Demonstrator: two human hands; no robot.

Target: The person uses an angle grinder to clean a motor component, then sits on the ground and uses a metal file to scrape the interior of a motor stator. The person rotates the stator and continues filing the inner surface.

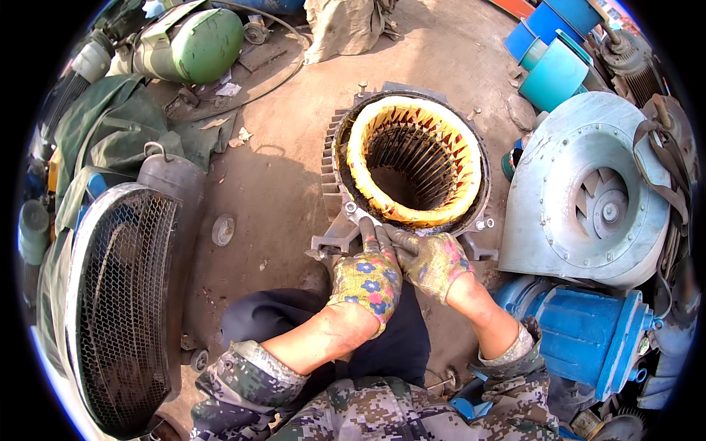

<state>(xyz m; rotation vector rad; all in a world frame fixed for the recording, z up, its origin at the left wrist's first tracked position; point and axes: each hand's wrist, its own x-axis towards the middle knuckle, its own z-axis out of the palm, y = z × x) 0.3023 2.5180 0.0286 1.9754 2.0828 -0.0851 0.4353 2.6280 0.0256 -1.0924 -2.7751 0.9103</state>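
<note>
A motor stator [334,165] stands upright on the ground in front of me, with grey cooling fins and a dark, open bore. A ring of yellow-wrapped windings [359,169] tops it. My left hand [368,278], in a flower-patterned knit glove with dark fingertips, reaches to the near rim, two fingers stretched up against it. From the right, my right hand [435,263], gloved alike, meets it at the same spot, fingers pinched together and pointing left. Whatever lies between the fingertips is too small or hidden to make out. A bolt [351,208] shows in the rim beside my left fingers.
At right stand a grey blower housing [533,198], a blue motor [577,331] and blue-green buckets [551,73]. Left are a mesh-covered guard [125,316], green tarp [103,121] and green tank [206,48]. A hose [283,77] and small round cap [223,230] lie on the ground.
</note>
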